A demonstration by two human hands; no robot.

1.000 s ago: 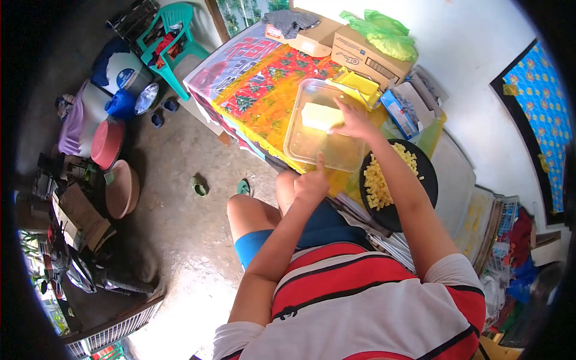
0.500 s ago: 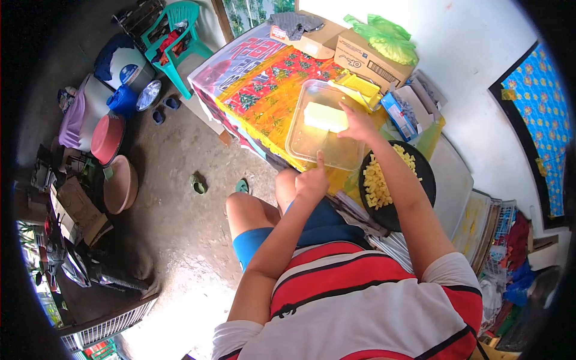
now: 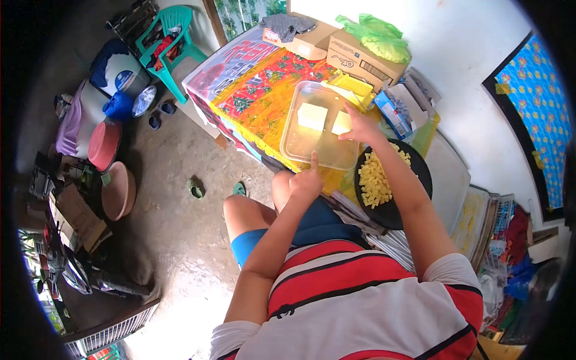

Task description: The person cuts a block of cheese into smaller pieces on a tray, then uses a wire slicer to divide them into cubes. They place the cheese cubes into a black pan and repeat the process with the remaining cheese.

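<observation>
**Cluttered room, bright tablecloth [image 3: 243, 99], two pale pieces apart in the tub [image 3: 302, 145]**

I'm standing in a room with a bare, shiny floor. Taking the tub as the centre of a clock, a pink basin [image 3: 118, 192] sits low towards eight, a teal chair [image 3: 189, 54] heaped with cloth stands towards ten, and a green clog [image 3: 195, 188] lies towards eight, nearer in.

At six o'clock the person's left hand [image 3: 306, 182] has one finger stretched up to the tub's near edge, the rest curled in; I can't tell whether it grips the rim or merely rests there. Inside the tub, towards eleven, lies the larger pale block [image 3: 312, 116]. The smaller pale piece [image 3: 341, 123] is towards three, a gap between the two. The right hand [image 3: 364, 128] reaches over that side, thumb and fingers parted about the piece's width, seemingly pinching it.

A yellow rack [image 3: 358, 90] lies just outside the tub towards one, a carton [image 3: 363, 60] beyond it. Towards four, a black pan [image 3: 387, 219] holds pale yellow cubes [image 3: 375, 183].

My reading: the step in hand is dividing the block and handling the parted piece. The next move calls for a sure but gentle pinch, with the tub kept steady.
</observation>
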